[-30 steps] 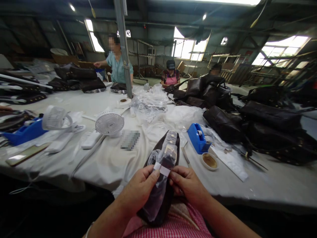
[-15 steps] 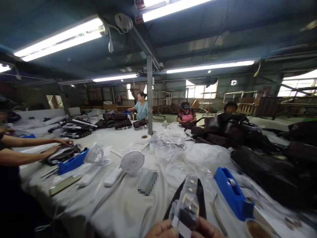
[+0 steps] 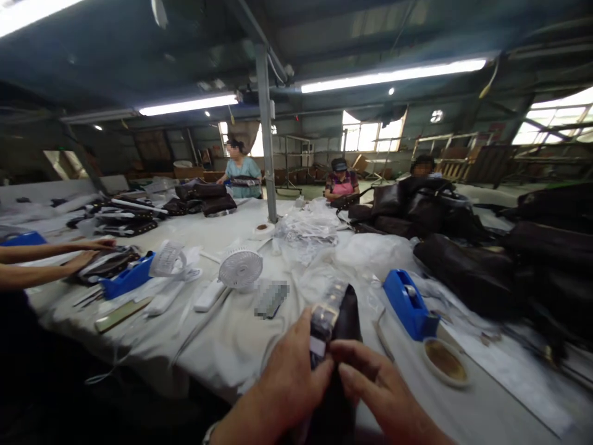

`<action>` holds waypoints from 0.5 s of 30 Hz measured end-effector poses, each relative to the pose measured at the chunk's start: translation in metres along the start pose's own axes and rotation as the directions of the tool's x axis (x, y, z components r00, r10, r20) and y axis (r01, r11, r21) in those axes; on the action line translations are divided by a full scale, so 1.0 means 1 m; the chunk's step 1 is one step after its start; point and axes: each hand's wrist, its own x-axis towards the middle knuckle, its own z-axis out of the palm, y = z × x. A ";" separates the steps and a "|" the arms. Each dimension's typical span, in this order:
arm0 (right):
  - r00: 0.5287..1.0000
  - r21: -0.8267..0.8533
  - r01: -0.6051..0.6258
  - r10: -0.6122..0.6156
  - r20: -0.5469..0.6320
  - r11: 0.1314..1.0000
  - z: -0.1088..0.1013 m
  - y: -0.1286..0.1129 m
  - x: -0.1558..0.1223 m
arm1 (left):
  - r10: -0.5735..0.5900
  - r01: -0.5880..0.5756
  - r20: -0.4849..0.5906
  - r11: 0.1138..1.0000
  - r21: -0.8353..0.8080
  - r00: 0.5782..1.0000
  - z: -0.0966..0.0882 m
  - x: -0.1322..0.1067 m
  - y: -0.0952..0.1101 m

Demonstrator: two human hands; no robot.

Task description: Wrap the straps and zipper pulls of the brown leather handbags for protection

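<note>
Near the bottom centre, a dark leather strap (image 3: 325,318) with gold-coloured buckle parts is covered in clear plastic, and a small white piece shows on it. A dark leather piece (image 3: 348,321) lies right behind and beside the strap. My left hand (image 3: 294,364) is closed round the strap's left side, thumb across its lower part. From the right, my right hand (image 3: 377,383) has its fingers bent, with the fingertips against the strap's lower right edge. A blue tape dispenser (image 3: 410,306) and a round dish of brown stuff (image 3: 445,361) stand right of my hands.
White fan (image 3: 241,269), blurred-out flat object (image 3: 271,300) and second blue dispenser (image 3: 127,278) lie left on the cloth-covered table. Dark leather bags (image 3: 467,266) pile up at right, beside crumpled plastic (image 3: 380,253). A co-worker's arms (image 3: 55,262) reach in at left; others work beyond.
The view has tilted down and shifted right. Both hands have come further into view with the strap; my left hand now wraps its side, and my right fingers have moved to its edge.
</note>
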 end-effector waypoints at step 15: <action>0.921 -0.050 -0.161 0.132 -0.367 0.986 -0.023 0.034 -0.001 | -0.057 0.053 -0.050 0.994 -0.093 0.997 0.004 0.015 -0.005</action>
